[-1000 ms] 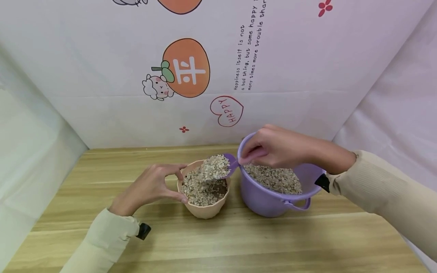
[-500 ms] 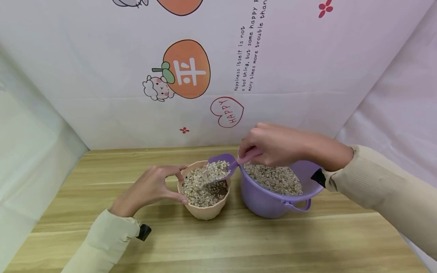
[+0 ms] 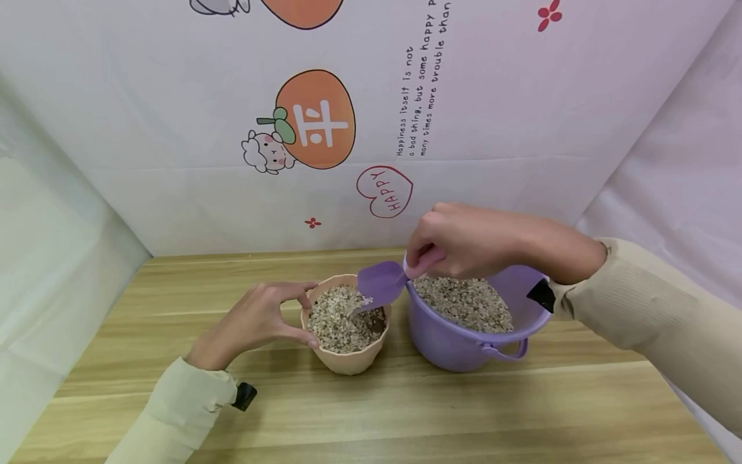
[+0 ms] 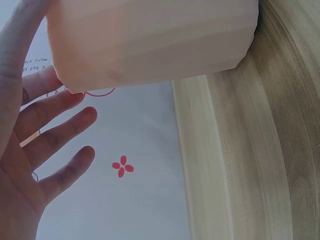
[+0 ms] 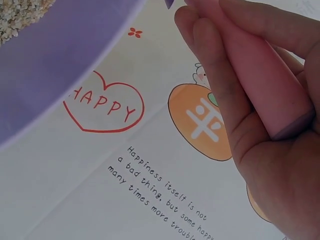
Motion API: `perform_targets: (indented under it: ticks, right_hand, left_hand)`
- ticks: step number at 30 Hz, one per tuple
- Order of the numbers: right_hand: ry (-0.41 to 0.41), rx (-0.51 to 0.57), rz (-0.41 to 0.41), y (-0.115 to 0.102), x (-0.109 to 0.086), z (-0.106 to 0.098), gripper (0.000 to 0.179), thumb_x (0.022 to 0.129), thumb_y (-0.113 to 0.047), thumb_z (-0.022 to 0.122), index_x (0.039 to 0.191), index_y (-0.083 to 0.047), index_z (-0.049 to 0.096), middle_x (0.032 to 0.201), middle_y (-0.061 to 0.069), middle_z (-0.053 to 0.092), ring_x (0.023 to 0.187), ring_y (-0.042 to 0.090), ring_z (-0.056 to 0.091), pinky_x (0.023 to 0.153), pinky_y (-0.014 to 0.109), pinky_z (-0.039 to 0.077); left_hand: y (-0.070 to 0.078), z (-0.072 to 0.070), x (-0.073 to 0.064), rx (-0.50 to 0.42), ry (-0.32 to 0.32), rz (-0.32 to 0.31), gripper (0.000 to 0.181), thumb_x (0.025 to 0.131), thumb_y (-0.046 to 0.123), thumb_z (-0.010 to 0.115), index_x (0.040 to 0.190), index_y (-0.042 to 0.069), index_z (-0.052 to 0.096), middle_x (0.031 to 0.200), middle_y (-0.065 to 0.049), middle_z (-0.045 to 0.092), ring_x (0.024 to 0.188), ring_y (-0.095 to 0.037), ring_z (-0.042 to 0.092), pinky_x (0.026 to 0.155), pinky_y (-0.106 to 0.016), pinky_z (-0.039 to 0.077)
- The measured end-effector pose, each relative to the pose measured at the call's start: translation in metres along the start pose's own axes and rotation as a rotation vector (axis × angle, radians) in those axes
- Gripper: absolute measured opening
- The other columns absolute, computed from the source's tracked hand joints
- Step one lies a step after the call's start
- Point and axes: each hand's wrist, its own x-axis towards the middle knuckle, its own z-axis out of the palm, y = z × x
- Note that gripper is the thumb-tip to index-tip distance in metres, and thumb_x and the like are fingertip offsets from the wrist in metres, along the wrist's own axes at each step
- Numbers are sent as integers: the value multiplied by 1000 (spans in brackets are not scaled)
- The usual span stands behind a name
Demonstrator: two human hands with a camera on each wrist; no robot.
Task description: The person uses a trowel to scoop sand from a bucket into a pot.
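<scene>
Presently, right grip (image 3: 449, 241) curled round scoop (image 3: 379, 283), tilted over pot (image 3: 348, 362); pail (image 3: 446, 351) of grit (image 3: 466, 306) just below that grip. Left grip (image 3: 257, 319) pinches pot by its rim.

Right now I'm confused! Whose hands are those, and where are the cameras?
No robot here, just a person's left hand and right hand, both bare. The wide picture comes from a camera worn on the head, looking forward and down. The two other pictures come from cameras on the wrists, so each shows one hand up close. On the wooden table stand a peach pot and a purple bucket, both with small pale grains inside. The left hand holds the pot's rim. The right hand grips the pink handle of a purple scoop, its blade over the pot.
</scene>
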Motion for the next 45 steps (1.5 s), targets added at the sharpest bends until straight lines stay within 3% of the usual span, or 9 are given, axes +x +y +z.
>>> perform_targets:
  ticks: [8,19,27,30,32,36,41,43,45]
  right_hand:
    - [12,22,-9,0,-4,-3,20,88,1,69,91,-17,78,81,-14,72,60,2,60,58,25,54]
    - [17,45,-30,5,-8,-1,17,90,-3,70,95,-16,78,87,-12,73,67,1,64,65,23,56]
    - [58,31,-29,11,-25,-8,11,93,-11,71,92,-19,78,82,-14,71,63,2,62,59,24,53]
    - [72,51,-35,13,-33,-12,8,94,-17,71,93,-20,78,82,-15,71,64,2,64,59,24,54]
    - [80,54,-30,14,-40,-15,8,95,-22,70,93,-21,77,82,-16,71,66,2,65,60,24,55]
    - [99,33,-1,18,-52,-22,7,95,-24,70,94,-24,76,83,-18,70,66,2,65,59,24,54]
    - [121,27,14,23,-64,-23,6,94,-20,71,96,-24,76,86,-18,71,71,3,66,61,24,54]
    - [131,33,13,26,-69,-23,7,94,-19,71,98,-23,76,89,-17,71,75,3,68,64,25,55]
    - [141,28,18,29,-76,-23,9,94,-18,71,99,-23,76,91,-18,72,77,3,68,67,24,56]
  left_hand:
    - [0,0,0,-2,-1,0,47,62,64,82,83,23,67,132,-4,65,53,-1,23,48,-21,30]
    - [1,-1,-1,4,-12,1,47,63,64,81,83,24,67,132,-4,65,50,1,16,46,-21,28]
    - [3,-3,1,27,-18,-14,45,61,65,82,80,29,64,132,-2,65,54,-1,20,47,-20,27]
    - [4,-3,3,30,-20,-24,44,61,62,85,80,29,64,130,-1,66,55,-4,23,48,-21,27]
    - [5,-3,4,40,-13,-29,44,61,61,85,83,28,66,128,-1,67,57,-3,34,50,-21,31]
    - [8,-3,7,59,2,-43,51,64,60,85,96,23,72,115,4,72,76,-4,57,62,-25,43]
    - [11,-5,12,83,4,-61,51,74,58,80,106,20,72,91,10,70,64,-3,49,62,-29,46]
    - [13,-6,15,97,12,-63,49,78,58,77,107,20,71,92,8,71,67,-6,56,65,-33,50]
    - [14,-7,18,109,24,-69,48,82,59,74,110,19,72,99,4,73,81,-13,66,74,-39,55]
